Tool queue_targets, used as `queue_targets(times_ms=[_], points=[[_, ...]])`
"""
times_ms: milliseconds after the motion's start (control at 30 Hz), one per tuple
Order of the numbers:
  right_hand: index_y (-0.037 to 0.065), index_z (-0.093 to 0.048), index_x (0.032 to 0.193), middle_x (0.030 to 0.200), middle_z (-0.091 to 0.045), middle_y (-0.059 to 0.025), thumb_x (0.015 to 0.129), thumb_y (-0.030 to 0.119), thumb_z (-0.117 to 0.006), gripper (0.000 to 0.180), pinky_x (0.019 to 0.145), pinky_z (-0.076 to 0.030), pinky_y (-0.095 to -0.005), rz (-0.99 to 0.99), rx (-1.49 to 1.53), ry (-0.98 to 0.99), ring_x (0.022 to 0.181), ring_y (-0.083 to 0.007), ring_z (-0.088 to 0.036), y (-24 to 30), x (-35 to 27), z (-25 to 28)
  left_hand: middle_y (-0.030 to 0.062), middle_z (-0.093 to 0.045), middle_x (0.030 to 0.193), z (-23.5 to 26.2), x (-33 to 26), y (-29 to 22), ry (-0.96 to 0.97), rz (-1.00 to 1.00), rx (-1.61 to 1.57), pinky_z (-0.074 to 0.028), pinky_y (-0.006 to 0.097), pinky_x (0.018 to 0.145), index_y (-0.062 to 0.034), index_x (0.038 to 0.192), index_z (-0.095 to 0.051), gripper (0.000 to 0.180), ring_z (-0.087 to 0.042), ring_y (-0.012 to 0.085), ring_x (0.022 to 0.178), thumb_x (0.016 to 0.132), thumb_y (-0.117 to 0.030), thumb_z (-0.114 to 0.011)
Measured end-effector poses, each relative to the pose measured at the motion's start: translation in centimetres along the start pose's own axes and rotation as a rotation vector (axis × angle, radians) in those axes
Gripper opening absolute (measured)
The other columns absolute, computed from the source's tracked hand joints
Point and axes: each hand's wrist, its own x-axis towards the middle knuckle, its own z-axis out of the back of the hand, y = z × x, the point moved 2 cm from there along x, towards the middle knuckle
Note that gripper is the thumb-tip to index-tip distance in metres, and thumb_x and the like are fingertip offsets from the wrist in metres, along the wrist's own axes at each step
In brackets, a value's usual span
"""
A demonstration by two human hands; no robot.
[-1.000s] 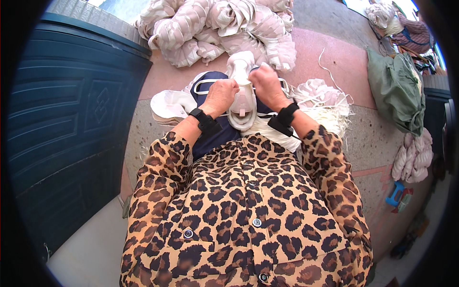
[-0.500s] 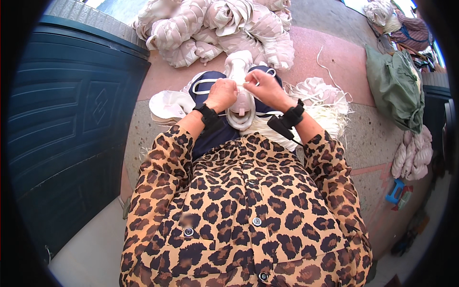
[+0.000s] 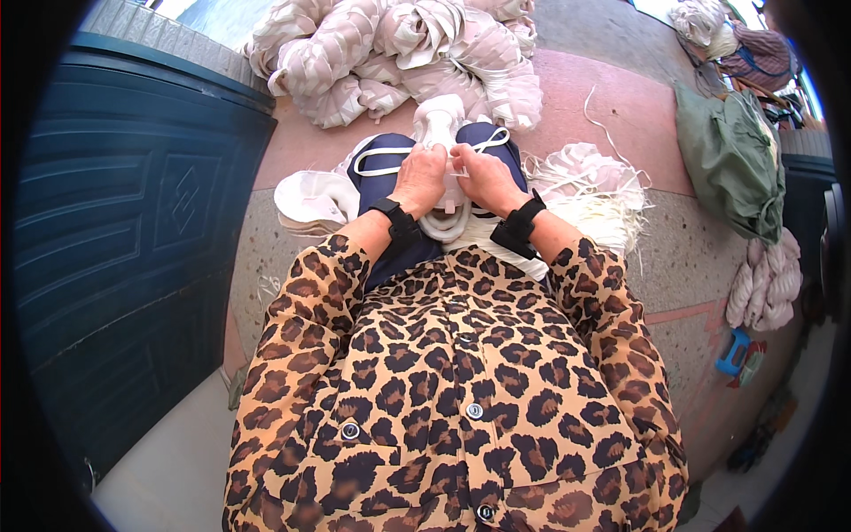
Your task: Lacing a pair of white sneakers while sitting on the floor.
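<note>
My left hand [image 3: 420, 177] and my right hand [image 3: 483, 180] meet over my lap, both pinching a pale white strip bundle [image 3: 443, 217] that loops down between my wrists. The bundle's upper end [image 3: 441, 120] sticks out past my fingers. It lies on my dark blue lap [image 3: 381, 168], where a thin white cord [image 3: 368, 160] curves across the cloth. Black bands wrap both wrists. My leopard-print sleeves come in from below.
A heap of twisted pale bundles [image 3: 399, 44] lies ahead on the ground. Loose white strips [image 3: 589, 182] spread at my right, a folded white stack [image 3: 310, 199] at my left. A dark blue panel [image 3: 133, 222] stands left. A green bag [image 3: 731, 160] lies right.
My right hand moved left from the side of the bundle to meet my left hand; both hands now sit close together on the strip.
</note>
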Motion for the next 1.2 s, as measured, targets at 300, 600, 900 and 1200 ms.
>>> queue_targets(times_ms=[300, 600, 900, 1200], points=[[0.008, -0.046, 0.108, 0.092, -0.062, -0.0122, 0.074, 0.004, -0.051, 0.035, 0.073, -0.045, -0.0407, -0.043, 0.098, 0.013, 0.087, -0.0322, -0.058, -0.4, -0.1, -0.2, 0.0251, -0.057, 0.08, 0.3, -0.3, 0.7, -0.016, 0.082, -0.08, -0.045, 0.043, 0.071, 0.0017, 0.089, -0.051, 0.019, -0.055, 0.0382, 0.081, 0.071, -0.002, -0.052], [0.008, -0.044, 0.111, 0.093, -0.062, -0.012, 0.072, 0.004, -0.052, 0.04, 0.074, -0.045, -0.0404, -0.092, 0.113, 0.05, 0.088, -0.0319, -0.058, -0.2, -0.2, 0.3, 0.0244, -0.059, 0.087, 0.2, 0.9, 1.2, 0.167, 0.253, -0.256, -0.045, 0.038, 0.075, 0.0014, 0.091, -0.056, 0.023, -0.058, 0.0348, 0.086, 0.07, -0.007, -0.054], [0.008, -0.043, 0.112, 0.092, -0.062, -0.0125, 0.07, 0.001, -0.052, 0.043, 0.075, -0.045, -0.0387, -0.062, 0.19, 0.024, 0.089, -0.0317, -0.058, -1.0, 0.1, -0.1, 0.0223, -0.06, 0.083, -1.3, 0.3, 1.4, 0.029, 0.411, -0.535, -0.046, 0.038, 0.073, 0.0008, 0.09, -0.058, 0.021, -0.059, 0.0341, 0.082, 0.07, -0.007, -0.055], [0.006, -0.044, 0.11, 0.085, -0.061, -0.0118, 0.074, 0.006, -0.057, 0.038, 0.073, -0.045, -0.0358, -0.073, 0.3, 0.044, 0.084, -0.0314, -0.058, -1.2, 0.3, -0.3, 0.0234, -0.058, 0.082, -1.1, 0.0, 1.0, -0.05, 0.075, -0.194, -0.044, 0.044, 0.073, 0.0012, 0.099, -0.051, 0.026, -0.056, 0.0384, 0.082, 0.073, -0.002, -0.052]])
